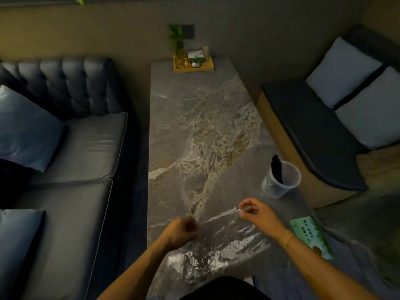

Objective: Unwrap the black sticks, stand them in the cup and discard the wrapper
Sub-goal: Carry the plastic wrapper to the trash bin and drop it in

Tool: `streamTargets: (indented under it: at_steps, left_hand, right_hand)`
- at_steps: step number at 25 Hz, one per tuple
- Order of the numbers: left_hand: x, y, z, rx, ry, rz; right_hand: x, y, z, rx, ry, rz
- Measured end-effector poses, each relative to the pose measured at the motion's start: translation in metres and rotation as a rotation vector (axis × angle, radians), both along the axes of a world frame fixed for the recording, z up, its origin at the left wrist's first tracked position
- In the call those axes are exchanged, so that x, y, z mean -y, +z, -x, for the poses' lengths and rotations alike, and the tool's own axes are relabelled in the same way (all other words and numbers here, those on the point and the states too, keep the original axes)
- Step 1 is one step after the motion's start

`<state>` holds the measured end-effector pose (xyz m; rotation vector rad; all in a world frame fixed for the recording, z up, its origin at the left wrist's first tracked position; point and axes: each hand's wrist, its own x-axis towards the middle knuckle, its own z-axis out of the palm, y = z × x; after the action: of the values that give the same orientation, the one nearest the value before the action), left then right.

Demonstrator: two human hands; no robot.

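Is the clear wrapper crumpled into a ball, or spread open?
Spread open. The wrapper is stretched flat between the left hand and right hand, each pinching an edge.

I am looking at a lounge or sitting room, dimly lit. A long marble-topped table (pixel 201 118) runs down the middle; left of it stands a dark tufted leather sofa (pixel 71 135) with cushions, right of it a cushioned bench (pixel 311 126), and at its far end a small tray (pixel 193 67) holding a potted plant (pixel 178 40).
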<state>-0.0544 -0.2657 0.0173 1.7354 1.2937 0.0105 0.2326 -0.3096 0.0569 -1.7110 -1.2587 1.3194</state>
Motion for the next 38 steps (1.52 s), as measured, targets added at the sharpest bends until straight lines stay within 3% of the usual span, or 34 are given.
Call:
streamTargets:
  at_steps: [7, 14, 17, 20, 27, 34, 38]
  left_hand:
    - [-0.017, 0.044, -0.073, 0.387, -0.004, 0.007]
    - [-0.006, 0.061, -0.118, 0.637, 0.225, 0.158]
    - [0.006, 0.065, -0.14, 0.695, 0.245, 0.23]
    - [0.033, 0.072, -0.176, 0.719, 0.225, 0.333]
    - [0.115, 0.086, -0.273, 0.717, 0.122, 0.484]
    - [0.21, 0.088, -0.379, 0.619, -0.055, 0.282]
    - [0.272, 0.087, -0.433, 0.593, -0.162, 0.352]
  right_hand:
    - [0.007, 0.036, -0.004, 0.009, -0.103, -0.109]
    - [0.06, 0.032, -0.056, 0.082, -0.328, -0.014]
    - [0.096, 0.03, -0.081, -0.145, -0.488, 0.031]
    - [0.139, 0.03, -0.099, -0.3, -0.561, 0.055]
    - [0.257, 0.037, -0.148, -0.311, -0.799, -0.058]
    - [0.383, 0.031, -0.212, -0.304, -1.129, -0.141]
    - [0.46, 0.028, -0.233, -0.295, -1.284, -0.186]
